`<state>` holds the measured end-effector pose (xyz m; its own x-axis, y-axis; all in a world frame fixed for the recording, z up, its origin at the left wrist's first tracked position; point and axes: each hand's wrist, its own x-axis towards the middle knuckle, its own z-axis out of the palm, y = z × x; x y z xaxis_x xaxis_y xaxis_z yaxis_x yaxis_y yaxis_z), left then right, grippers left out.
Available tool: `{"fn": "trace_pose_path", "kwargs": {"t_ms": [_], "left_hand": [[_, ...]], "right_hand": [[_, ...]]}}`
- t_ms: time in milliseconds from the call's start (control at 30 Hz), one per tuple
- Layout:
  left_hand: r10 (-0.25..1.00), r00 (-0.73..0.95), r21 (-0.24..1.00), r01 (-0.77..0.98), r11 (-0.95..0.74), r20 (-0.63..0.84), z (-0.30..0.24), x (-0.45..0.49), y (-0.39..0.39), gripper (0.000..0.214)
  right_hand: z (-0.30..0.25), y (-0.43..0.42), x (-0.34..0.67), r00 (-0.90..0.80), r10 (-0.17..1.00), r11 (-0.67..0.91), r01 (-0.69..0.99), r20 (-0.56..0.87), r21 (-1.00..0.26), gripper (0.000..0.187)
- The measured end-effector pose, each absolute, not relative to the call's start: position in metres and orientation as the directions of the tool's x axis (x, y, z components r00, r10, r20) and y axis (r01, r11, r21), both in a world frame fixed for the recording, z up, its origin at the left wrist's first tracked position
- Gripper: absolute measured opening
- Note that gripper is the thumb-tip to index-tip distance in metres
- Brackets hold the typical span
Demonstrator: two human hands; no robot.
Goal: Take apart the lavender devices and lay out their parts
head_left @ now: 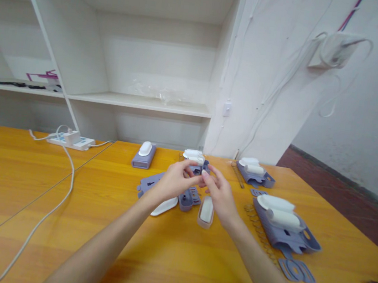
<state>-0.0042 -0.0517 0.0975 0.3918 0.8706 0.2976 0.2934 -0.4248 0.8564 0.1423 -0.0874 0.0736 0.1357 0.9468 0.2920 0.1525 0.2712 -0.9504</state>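
Observation:
My left hand (178,179) and my right hand (220,195) meet above the table, fingertips pressed close together. Both have curled fingers; anything pinched between them is too small or too hidden to make out. Just below my right hand is a small oblong container with a pale insert (206,210). Beneath my left hand lie a flat grey-purple plastic panel (149,182) and a white oval lid (164,206), partly covered by my wrist. A small grey-purple oblong cup (186,201) sits between the hands. Behind my fingers are more white and grey-purple parts (193,154), partly hidden.
At the right lies a grey-purple part set with white pieces (285,217), beside a coiled thin metal spring (261,226) and flat cut-outs (297,270). A similar set (254,170) lies behind. An upright purple box (144,154), a power strip (75,140) and white cable (65,195) stand left.

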Motion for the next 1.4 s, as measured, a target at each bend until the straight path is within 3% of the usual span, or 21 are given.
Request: {"fn": "trace_pose_path", "kwargs": {"t_ms": [67, 133, 333, 567, 800, 967, 1133, 1300, 1400], "left_hand": [[0.784, 0.537, 0.798, 0.299, -0.523, 0.313, 0.101, -0.005, -0.061, 0.036], [0.746, 0.568, 0.726, 0.339, -0.598, 0.348, 0.103, -0.010, -0.064, 0.032], [0.777, 0.541, 0.445, 0.638, -0.628, 0.320, 0.081, -0.063, -0.035, 0.030], [0.802, 0.573, 0.228, 0.769, -0.597, 0.167, 0.049, -0.110, -0.040, 0.040], [0.894, 0.415, 0.007, 0.907, -0.422, 0.169, 0.043, -0.146, -0.075, 0.051], [0.942, 0.262, -0.061, 0.965, -0.255, 0.208, 0.040, -0.165, -0.078, 0.054], [0.945, 0.240, -0.063, 0.971, -0.232, 0.223, 0.045, -0.166, -0.076, 0.054], [0.881, 0.395, -0.059, 0.917, -0.394, 0.262, 0.061, -0.134, -0.086, 0.055], [0.854, 0.491, -0.034, 0.869, -0.493, 0.174, 0.065, -0.101, -0.087, 0.058]], "right_hand": [[0.073, -0.085, 0.142, 0.155, 0.964, 0.213, 0.029, 0.215, -0.977, 0.063], [0.071, -0.083, 0.145, 0.203, 0.961, 0.195, -0.002, 0.190, -0.981, 0.064], [0.059, -0.081, 0.158, 0.270, 0.933, 0.209, 0.134, 0.238, -0.969, 0.083], [0.052, -0.077, 0.157, 0.191, 0.959, 0.189, 0.133, 0.212, -0.973, 0.053], [0.048, -0.073, 0.165, 0.208, 0.957, 0.158, 0.204, 0.200, -0.966, 0.048], [0.046, -0.071, 0.167, 0.221, 0.962, 0.117, 0.203, 0.162, -0.972, 0.048], [0.052, -0.073, 0.167, 0.229, 0.957, 0.125, 0.236, 0.180, -0.964, 0.049], [0.052, -0.072, 0.167, 0.252, 0.949, 0.123, 0.262, 0.191, -0.957, 0.048], [0.050, -0.072, 0.165, 0.239, 0.952, 0.128, 0.262, 0.192, -0.957, 0.048]]}}
